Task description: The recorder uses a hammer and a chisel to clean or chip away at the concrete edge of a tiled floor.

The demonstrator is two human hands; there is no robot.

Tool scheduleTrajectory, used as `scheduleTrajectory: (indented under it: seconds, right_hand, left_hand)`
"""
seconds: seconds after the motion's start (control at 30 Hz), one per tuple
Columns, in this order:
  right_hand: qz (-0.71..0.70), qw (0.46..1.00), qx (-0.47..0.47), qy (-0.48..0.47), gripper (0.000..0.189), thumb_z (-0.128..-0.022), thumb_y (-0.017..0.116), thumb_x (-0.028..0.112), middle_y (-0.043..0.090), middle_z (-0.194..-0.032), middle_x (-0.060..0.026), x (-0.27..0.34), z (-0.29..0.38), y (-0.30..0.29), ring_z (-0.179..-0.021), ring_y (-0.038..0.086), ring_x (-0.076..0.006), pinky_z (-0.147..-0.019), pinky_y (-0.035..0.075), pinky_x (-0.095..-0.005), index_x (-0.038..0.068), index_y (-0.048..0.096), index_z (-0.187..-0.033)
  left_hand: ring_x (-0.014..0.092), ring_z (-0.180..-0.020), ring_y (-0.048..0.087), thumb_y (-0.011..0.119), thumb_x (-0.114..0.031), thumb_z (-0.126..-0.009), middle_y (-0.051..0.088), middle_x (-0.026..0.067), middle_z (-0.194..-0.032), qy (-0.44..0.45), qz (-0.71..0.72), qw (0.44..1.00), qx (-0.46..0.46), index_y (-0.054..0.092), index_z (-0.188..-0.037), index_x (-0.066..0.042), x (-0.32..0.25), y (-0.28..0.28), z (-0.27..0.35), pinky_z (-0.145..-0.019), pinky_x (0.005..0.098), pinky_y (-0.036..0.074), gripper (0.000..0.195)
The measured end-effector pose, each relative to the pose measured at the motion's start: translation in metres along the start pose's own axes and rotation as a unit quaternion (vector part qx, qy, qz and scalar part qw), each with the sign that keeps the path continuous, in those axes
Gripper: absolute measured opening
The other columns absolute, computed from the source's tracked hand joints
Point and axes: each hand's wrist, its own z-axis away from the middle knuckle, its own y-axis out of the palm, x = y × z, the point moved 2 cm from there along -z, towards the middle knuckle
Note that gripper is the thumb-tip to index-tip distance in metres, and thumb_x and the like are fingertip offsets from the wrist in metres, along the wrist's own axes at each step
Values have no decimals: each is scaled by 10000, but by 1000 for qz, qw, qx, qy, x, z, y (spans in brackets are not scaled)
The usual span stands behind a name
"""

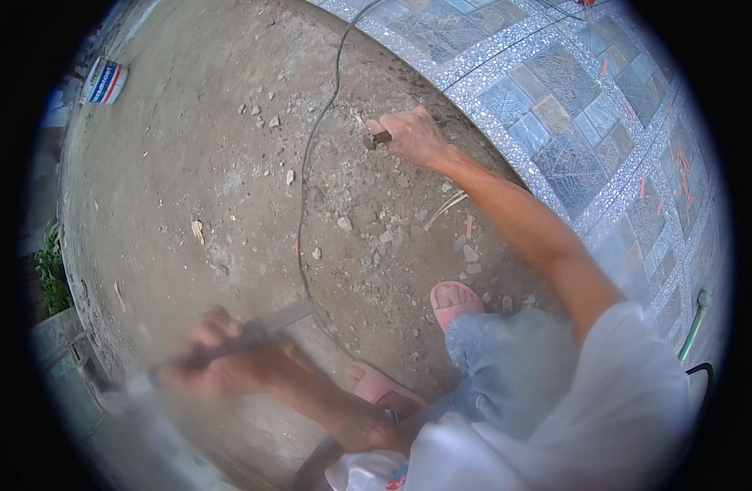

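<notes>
My right hand (416, 136) is closed around a short rusty metal bar, likely a chisel (377, 140), whose blunt round end sticks out to the left. It is low by the edge of the tiled paving; the bar's other end is hidden behind the hand. At the lower left, my left hand (210, 362) grips a long-handled tool, probably a hammer (278, 320), blurred by motion. One end of its handle points towards the cable; the far end, at the lower left, is too blurred to make out. Bits of broken rubble (345, 224) lie between my hands.
A dark cable (302, 178) runs across the concrete ground. Stone-tiled paving (566, 116) with pebbled borders fills the right, with reddish strips on it. My feet wear pink sandals (453, 310). A white bucket (108, 81) stands far left, a green rod (695, 325) at right.
</notes>
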Motion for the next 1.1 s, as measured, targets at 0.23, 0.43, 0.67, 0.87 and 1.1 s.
scheduleTrajectory:
  seconds: [0.23, 0.43, 0.67, 0.87, 1.1]
  right_hand:
    - [1, 1000, 15, -16, 60, -839, 625, 119, 581, -606, -102, 9, -5, 4, -545, 600, -300, -527, 431, -444, 79, 588, -814]
    - [-10, 998, -31, -45, 100, -862, 602, 117, 552, -597, -96, -9, 11, -3, -543, 594, -290, -517, 413, -433, 82, 545, -786]
    - [-13, 1000, -8, -20, 37, -854, 599, 104, 569, -628, -89, -12, 3, -2, -565, 597, -293, -520, 416, -427, 103, 568, -834]
    - [-35, 999, 6, 14, 127, -801, 623, 74, 628, -701, -105, -6, 1, -3, -656, 642, -300, -586, 475, -426, 94, 638, -926]
    - [-68, 994, 31, 84, 223, -784, 662, 143, 671, -779, -97, -24, 4, -19, -741, 652, -319, -713, 475, -443, 156, 679, -1006]
  left_hand:
    - [157, -372, 463, 477, -339, -991, 468, 60, -492, -208, -285, 924, -145, 443, -747, -79, 149, 49, 87, -359, 308, 363, 358]
    - [155, -373, 444, 475, -339, -987, 470, 61, -499, -278, -302, 912, -3, 490, -727, -59, 118, 25, 53, -365, 287, 349, 382]
    - [186, -429, 478, 380, -439, -986, 445, 54, -538, 89, -19, 984, -152, 413, -700, -141, 30, 36, -9, -516, 337, 449, 414]
    - [138, -417, 459, 500, -327, -976, 469, 30, -541, -319, -421, 844, 90, 537, -807, -49, 183, 36, 90, -422, 317, 358, 327]
    - [165, -393, 412, 369, -504, -1002, 430, 35, -512, -79, -164, 977, -115, 439, -738, -119, 48, 65, 6, -463, 279, 424, 472]
